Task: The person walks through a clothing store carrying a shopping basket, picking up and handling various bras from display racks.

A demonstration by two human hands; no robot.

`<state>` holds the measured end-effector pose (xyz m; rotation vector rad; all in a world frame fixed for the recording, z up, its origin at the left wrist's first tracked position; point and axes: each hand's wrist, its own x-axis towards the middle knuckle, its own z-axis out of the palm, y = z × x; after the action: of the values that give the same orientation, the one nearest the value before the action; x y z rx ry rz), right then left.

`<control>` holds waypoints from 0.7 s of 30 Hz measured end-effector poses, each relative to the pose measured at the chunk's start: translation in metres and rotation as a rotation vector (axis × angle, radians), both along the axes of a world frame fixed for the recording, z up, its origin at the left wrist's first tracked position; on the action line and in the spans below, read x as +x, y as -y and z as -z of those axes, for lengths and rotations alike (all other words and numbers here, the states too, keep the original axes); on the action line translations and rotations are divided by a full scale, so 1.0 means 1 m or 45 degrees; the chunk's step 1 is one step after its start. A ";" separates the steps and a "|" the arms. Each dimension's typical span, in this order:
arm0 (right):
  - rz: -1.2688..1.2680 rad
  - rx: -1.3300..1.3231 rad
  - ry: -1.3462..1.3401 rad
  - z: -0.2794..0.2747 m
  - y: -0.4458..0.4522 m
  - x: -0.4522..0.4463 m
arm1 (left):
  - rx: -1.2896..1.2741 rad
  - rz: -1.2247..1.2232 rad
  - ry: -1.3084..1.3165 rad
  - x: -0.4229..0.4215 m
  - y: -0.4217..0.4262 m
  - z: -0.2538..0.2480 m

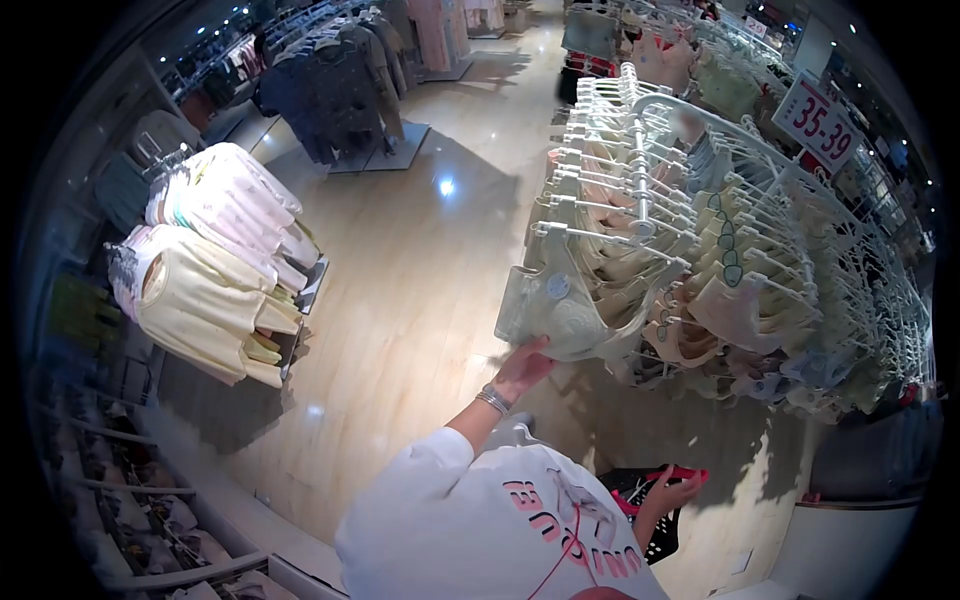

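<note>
My left hand [523,369], with a metal bracelet at the wrist, reaches forward to a pale green bra [562,305] hanging at the front of a white rack. It grips the bra's lower edge, its fingers partly hidden behind the cup. A round light sticker sits on the bra near the strap. Low at my right side, my right hand [672,492] is closed around the red handle of a black shopping basket [662,540] with holes in its side. My sleeve and body hide part of the basket.
Several bras on white hangers [740,260] fill the rack, with a price sign [818,122] reading 35-39 above. At left stands a rack of pale tops [205,290]; dark clothes [335,95] hang farther back. Divided bins [130,480] line the lower left. Wooden floor [400,270] runs between.
</note>
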<state>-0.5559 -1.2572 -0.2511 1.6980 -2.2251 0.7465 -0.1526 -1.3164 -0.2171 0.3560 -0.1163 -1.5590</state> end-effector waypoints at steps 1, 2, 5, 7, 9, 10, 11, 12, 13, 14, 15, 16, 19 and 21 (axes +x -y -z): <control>-0.159 0.149 0.422 -0.003 0.013 0.010 | 0.038 -0.010 -0.048 -0.001 -0.002 -0.002; -0.313 0.298 0.845 -0.007 0.027 0.022 | 0.073 -0.017 -0.096 -0.002 -0.003 -0.005; -0.569 0.860 2.125 -0.016 0.068 0.075 | 0.169 -0.088 -0.207 -0.011 -0.003 -0.032; -0.795 1.076 2.637 -0.024 0.086 0.118 | 0.201 -0.127 -0.259 -0.013 -0.005 -0.048; -0.996 1.173 3.004 -0.040 0.094 0.165 | 0.191 -0.114 -0.307 -0.016 -0.003 -0.056; -1.083 1.158 3.220 -0.041 0.098 0.181 | 0.215 -0.122 -0.316 -0.018 -0.002 -0.062; -1.118 1.117 3.453 -0.049 0.101 0.196 | 0.239 -0.121 -0.327 -0.017 -0.003 -0.068; -1.154 1.055 3.684 -0.058 0.104 0.207 | 0.263 -0.116 -0.339 -0.018 -0.003 -0.073; -1.048 0.932 3.726 -0.065 0.105 0.214 | 0.238 -0.105 -0.341 -0.017 -0.003 -0.078; -0.940 0.808 3.763 -0.072 0.105 0.219 | 0.215 -0.095 -0.343 -0.016 -0.004 -0.081; -0.835 0.682 3.799 -0.075 0.108 0.219 | 0.191 -0.085 -0.341 -0.013 -0.004 -0.083; -0.789 0.667 3.796 -0.076 0.113 0.216 | 0.220 -0.115 -0.295 -0.013 -0.002 -0.084; -0.689 0.629 3.786 -0.078 0.118 0.206 | 0.142 -0.094 -0.342 -0.010 0.001 -0.068; -0.705 0.608 3.770 -0.081 0.121 0.205 | 0.119 -0.074 -0.371 -0.017 0.002 -0.072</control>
<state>-0.3510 -1.3782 -0.1701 0.1340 0.1838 -1.0009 -0.1701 -1.3187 -0.1454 0.2002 0.1918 -1.5447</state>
